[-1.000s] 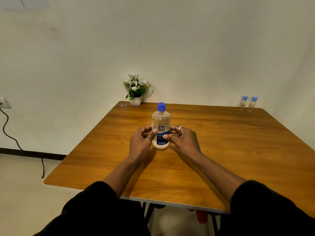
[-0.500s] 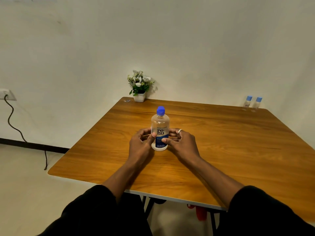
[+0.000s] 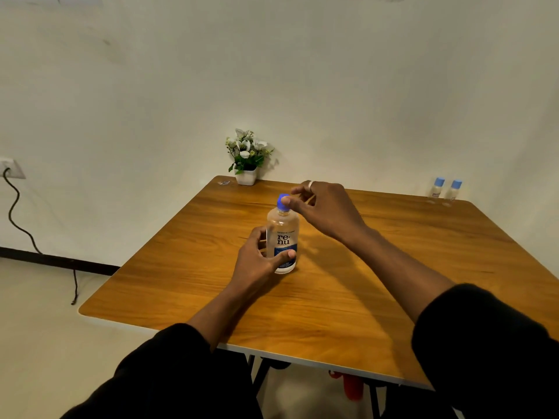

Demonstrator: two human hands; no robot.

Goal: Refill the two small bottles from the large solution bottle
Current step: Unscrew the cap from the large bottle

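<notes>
The large clear solution bottle, with a blue-and-white label, stands upright near the middle of the wooden table. My left hand wraps its lower body from the left. My right hand is raised to the top, thumb and fingers pinching the blue cap. Two small clear bottles with light blue caps stand side by side at the table's far right corner, well out of my hands' reach.
A small white pot of white flowers sits at the table's far left corner, with a tiny scrap beside it. A wall socket with a black cable is at the left. Something red lies under the table.
My right hand has left the bottle's body and risen to grip the cap. My left hand stays around the bottle. The camera has tilted down slightly.
</notes>
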